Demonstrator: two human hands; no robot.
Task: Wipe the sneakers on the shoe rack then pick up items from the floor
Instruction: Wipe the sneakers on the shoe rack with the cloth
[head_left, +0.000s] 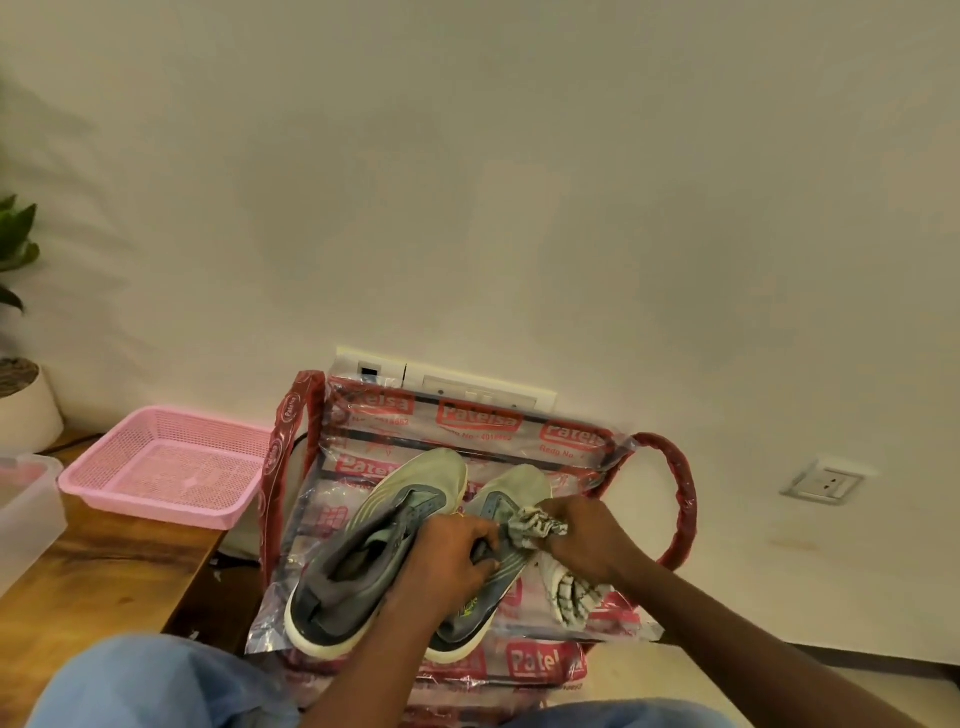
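While left hand (452, 558) grips sneaker (511, 488), right hand (587, 540) holds cloth (535, 526) alongside.

Head camera looks down, close over sneakers (363, 525).

The clear plastic wrapping (519, 449) on the shoe rack (687, 499) repeats "Patelsa" in white on red labels, with "Regd No." and a number starting 401 beneath, the remaining digits blurred.
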